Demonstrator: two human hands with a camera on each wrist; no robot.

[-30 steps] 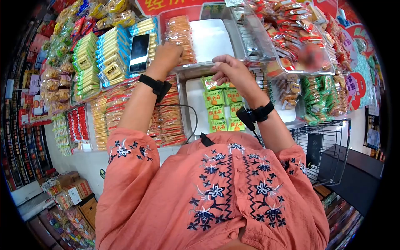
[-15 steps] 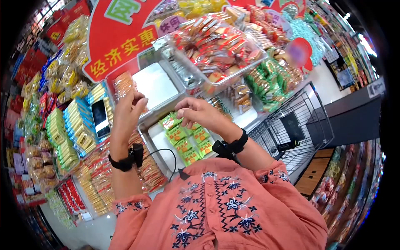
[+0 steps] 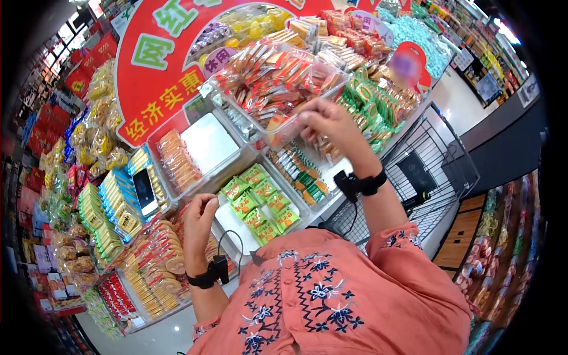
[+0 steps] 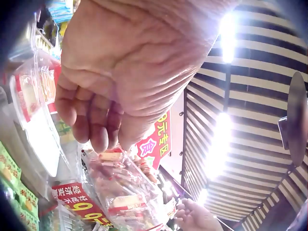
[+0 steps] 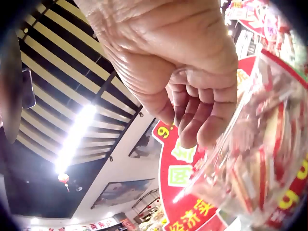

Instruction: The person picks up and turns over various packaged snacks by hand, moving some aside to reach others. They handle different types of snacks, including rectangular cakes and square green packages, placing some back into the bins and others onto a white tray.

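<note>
Orange snack packs in tray; left hand near, empty, fingers loosely curled; green packets just beside it; red-wrapped snacks in clear bin; right hand, loosely curled, at bin's corner, contact unclear; hands apart.

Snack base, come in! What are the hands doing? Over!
Left hand empty, beside green packets. Right hand at clear bin of red-wrapped snacks, holding nothing visible. Cable loop by left hand might snag.

The green packets are glossy plastic, the shirt matt cloth.
</note>
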